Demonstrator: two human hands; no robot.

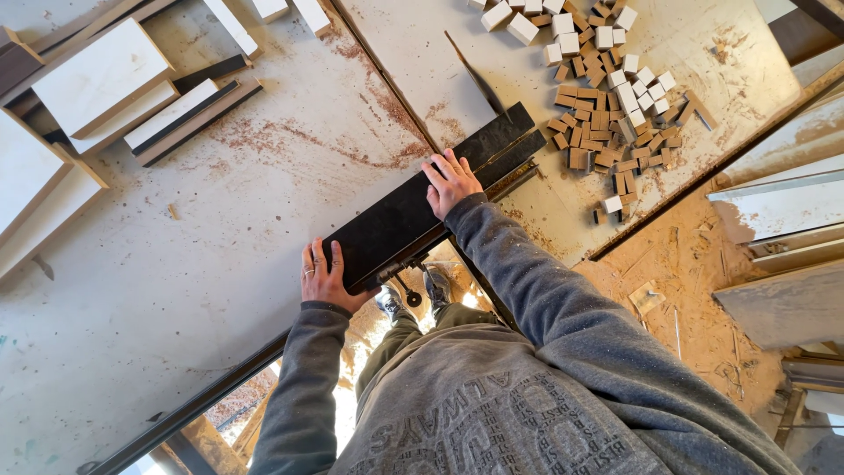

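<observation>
1. Left hand [323,273]: flat, fingers spread, palm pressed against the near end of the dark board [422,207]. No grasp; the fingers lie on top of the board's end.
2. Dark board: long, narrow, near black, lying flat on the pale surface [220,229], running diagonally from the left hand up and away to the right. It spans between the two hands.
3. Right hand [451,181]: open, fingers splayed, resting palm-down on the board's top face past its middle. Grey sleeve [545,299] trails back toward the body.
4. Beyond the right hand, the board's far end sits just beside a thin saw blade [475,79] rising from a slot in the surface. Whether board and blade touch: cannot tell.
5. Rust-coloured sawdust [387,158] streaks the surface near the board.
6. Farther right: a heap of small wood blocks [607,114], white and brown, well apart from both hands.
7. Far left: stacked white-faced panels [101,75].
</observation>
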